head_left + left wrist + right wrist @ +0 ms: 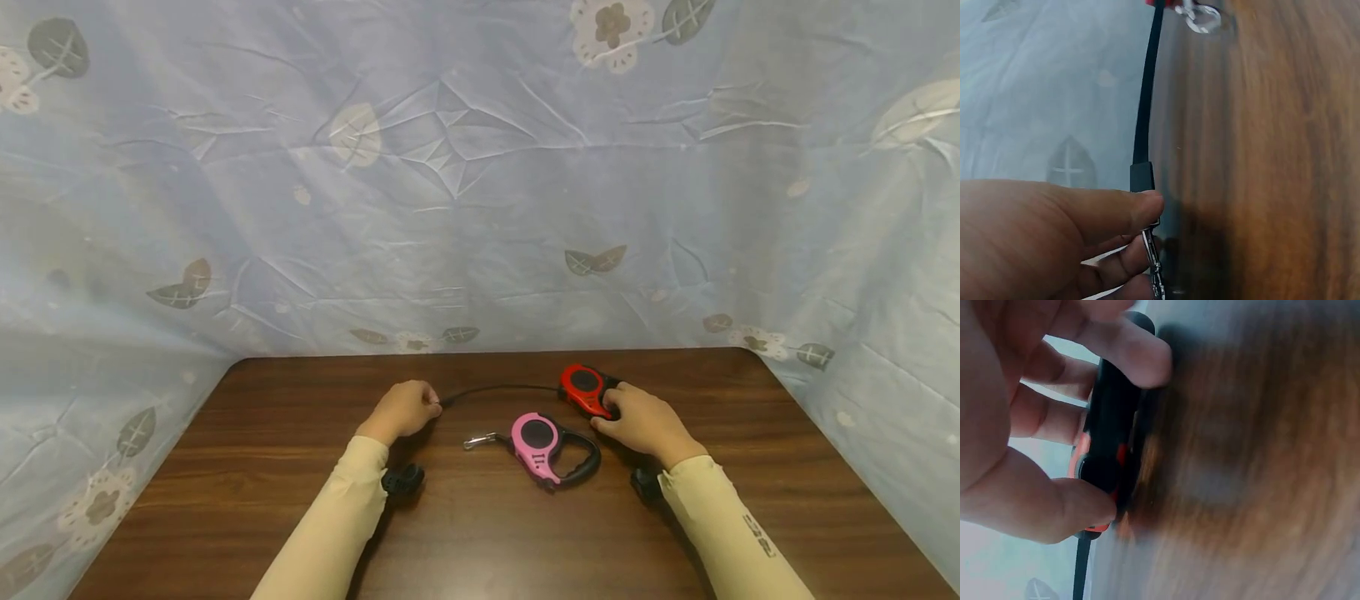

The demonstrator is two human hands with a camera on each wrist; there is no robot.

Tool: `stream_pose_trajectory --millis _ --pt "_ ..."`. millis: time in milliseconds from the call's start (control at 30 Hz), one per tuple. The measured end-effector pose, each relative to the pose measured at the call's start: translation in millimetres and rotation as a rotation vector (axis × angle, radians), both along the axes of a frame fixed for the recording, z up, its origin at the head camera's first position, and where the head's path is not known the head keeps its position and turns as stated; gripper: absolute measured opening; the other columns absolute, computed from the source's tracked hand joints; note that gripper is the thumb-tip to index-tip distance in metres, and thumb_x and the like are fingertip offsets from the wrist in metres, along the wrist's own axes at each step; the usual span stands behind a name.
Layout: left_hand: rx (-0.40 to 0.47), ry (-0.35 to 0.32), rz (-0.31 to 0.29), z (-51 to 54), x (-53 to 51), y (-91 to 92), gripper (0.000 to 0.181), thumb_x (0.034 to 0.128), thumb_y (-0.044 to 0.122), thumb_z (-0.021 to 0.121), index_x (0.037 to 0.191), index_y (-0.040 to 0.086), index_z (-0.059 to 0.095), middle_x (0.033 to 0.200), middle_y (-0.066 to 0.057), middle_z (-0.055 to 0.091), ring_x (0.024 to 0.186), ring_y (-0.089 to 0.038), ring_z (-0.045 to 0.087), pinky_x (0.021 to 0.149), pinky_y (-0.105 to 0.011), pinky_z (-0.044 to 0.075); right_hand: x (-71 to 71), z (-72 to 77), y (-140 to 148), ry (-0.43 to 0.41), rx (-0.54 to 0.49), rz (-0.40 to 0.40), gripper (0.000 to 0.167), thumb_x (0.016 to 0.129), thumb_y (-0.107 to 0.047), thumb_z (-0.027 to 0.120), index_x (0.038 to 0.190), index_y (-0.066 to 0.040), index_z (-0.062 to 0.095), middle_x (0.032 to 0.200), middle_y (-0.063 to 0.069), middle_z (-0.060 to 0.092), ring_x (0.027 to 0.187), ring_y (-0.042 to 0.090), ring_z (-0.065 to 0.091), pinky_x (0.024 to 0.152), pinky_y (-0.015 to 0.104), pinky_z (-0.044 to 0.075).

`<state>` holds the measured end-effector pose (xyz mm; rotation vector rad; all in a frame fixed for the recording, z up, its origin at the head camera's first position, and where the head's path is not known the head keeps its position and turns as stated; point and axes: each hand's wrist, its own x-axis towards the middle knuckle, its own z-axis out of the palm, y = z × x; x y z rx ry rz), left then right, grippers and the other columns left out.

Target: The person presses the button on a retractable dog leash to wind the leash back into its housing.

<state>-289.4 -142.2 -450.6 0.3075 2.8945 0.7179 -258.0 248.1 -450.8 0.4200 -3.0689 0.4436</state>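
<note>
Between the thumb and fingers of my left hand (406, 410) is the end of a black leash strap (501, 387), close to its metal clip (1152, 259). The strap runs right, slightly bowed, into a red retractable leash (581, 385) at the back of the table. My right hand (642, 419) grips that red leash by its black handle (1112, 412), thumb against the casing. In front of the strap, between both hands, lies a pink retractable leash (534, 423) with a black handle loop and a silver clip (480, 440) pointing left.
Everything is on a dark wooden table (480, 533) with rounded back corners. A pale blue floral cloth (465, 250) hangs behind it and along both sides. Black wrist devices (402, 479) are worn on both wrists, under the pale sleeves.
</note>
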Motion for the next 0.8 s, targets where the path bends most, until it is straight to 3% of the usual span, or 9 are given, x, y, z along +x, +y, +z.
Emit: stream_pose_trajectory --millis 200,467,600,800 --pt "0.086 0.073 0.004 8.9 4.8 0.4 0.011 0.1028 0.022 0.066 0.105 0.013 0.061 0.102 -0.006 0.069 0.082 -0.022 0.06 0.077 -0.043 0.052 0.4 3.1 -0.7 -0.008 -0.05 -0.025 0.022 0.086 -0.028 0.074 0.082 -0.014 0.057 0.077 0.0 0.049 0.067 0.018 0.046 0.059 0.034 0.035" --pt "0.166 0.17 0.04 19.9 12.7 1.5 0.013 0.0996 0.028 0.071 0.098 0.016 0.066 0.089 0.002 0.067 0.071 -0.015 0.057 0.065 -0.034 0.048 0.4 1.5 -3.6 -0.144 -0.085 -0.059 0.025 0.086 -0.031 0.069 0.085 -0.01 0.056 0.073 0.0 0.048 0.065 0.017 0.047 0.06 0.032 0.035" --pt "0.206 0.194 0.062 28.3 15.0 1.6 0.013 0.0988 0.028 0.073 0.094 0.017 0.069 0.095 0.0 0.07 0.075 -0.019 0.062 0.069 -0.038 0.051 2.9 3.6 -4.5 -0.195 -0.094 -0.085 0.024 0.087 -0.032 0.066 0.088 -0.009 0.057 0.074 0.002 0.051 0.062 0.018 0.05 0.056 0.033 0.039" --pt "0.23 0.222 0.058 36.1 15.2 -0.7 0.012 0.0981 0.031 0.073 0.095 0.019 0.073 0.107 -0.003 0.074 0.104 -0.027 0.069 0.09 -0.05 0.055 4.6 6.6 -3.9 -0.207 -0.077 -0.107 0.024 0.09 -0.031 0.061 0.092 -0.007 0.059 0.077 0.003 0.055 0.065 0.02 0.052 0.059 0.034 0.04"
